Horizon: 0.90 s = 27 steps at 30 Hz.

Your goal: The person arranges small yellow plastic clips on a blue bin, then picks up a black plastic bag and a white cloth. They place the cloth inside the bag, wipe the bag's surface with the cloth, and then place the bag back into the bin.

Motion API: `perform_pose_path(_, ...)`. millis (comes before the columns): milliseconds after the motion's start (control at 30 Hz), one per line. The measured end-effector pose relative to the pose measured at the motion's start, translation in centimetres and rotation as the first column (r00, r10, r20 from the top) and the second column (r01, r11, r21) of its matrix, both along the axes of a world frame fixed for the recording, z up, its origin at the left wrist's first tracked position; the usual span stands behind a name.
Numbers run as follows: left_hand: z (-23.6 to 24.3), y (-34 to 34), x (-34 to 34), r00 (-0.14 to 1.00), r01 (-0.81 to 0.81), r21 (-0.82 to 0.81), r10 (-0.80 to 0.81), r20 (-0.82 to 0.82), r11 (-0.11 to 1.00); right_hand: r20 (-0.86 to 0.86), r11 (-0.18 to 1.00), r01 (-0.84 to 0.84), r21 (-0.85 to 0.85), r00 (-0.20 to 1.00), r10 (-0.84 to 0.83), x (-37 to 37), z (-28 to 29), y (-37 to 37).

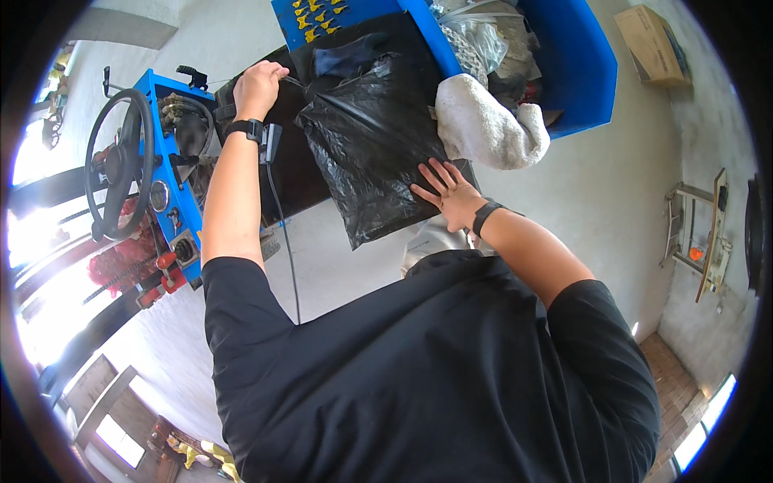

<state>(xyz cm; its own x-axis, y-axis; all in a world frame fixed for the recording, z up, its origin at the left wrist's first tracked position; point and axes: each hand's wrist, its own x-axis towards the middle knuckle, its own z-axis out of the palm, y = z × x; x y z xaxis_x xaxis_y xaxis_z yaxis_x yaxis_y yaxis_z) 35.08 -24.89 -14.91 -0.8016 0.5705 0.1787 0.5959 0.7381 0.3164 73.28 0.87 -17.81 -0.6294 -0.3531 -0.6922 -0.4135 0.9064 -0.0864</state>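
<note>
A black plastic bag (366, 133), creased and partly flattened, lies on a dark surface in front of me. Dark blue cloth (346, 58) shows at its far end. My left hand (259, 87) is closed at the bag's far left, pinching what looks like a thin, drawn-out edge of it. My right hand (452, 197) rests with fingers spread on the bag's near right corner, holding nothing. Just beyond that hand is a white towel-like cloth (487, 125), bunched up against the blue bin.
A blue bin (576, 64) with clear plastic bags stands at the back right. On the left is a blue machine frame (181, 205) with a black steering wheel (121, 165). A grey cable (283, 233) hangs beside my left forearm. A cardboard box (652, 44) sits far right.
</note>
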Motion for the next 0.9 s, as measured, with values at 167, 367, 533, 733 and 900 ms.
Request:
perform_pose_path(167, 1.8, -4.2, -7.4, 0.843, -0.499, 0.151, 0.518, -0.144, 0.854, 0.022, 1.000, -0.022, 0.002, 1.000, 0.021, -0.4, 0.6, 0.1)
perform_pose_path(367, 7.4, -4.1, -2.7, 0.936, -0.345, 0.350, 0.291, 0.196, 0.871, 0.005, 1.000, 0.006, -0.005, 1.000, -0.006, -0.2, 0.0, -0.1)
perform_pose_path(533, 1.8, -7.1, 13.9, 0.942, -0.333, 0.449, 0.280, 0.183, 0.829, -0.016, 0.999, 0.010, -0.035, 1.000, -0.011, 0.1, 0.0, 0.0)
perform_pose_path(733, -13.1, -16.9, 38.2, 0.743, -0.598, 0.057, 0.526, 0.414, 0.800, -0.061, 0.999, -0.003, -0.034, 0.998, 0.001, 0.6, -0.6, 0.0)
perform_pose_path(900, -17.2, -22.0, 52.3, 0.572, -0.567, -0.423, 0.707, 0.415, 0.707, -0.055, 0.997, -0.015, -0.078, 0.998, 0.011, 0.6, -0.9, 0.2)
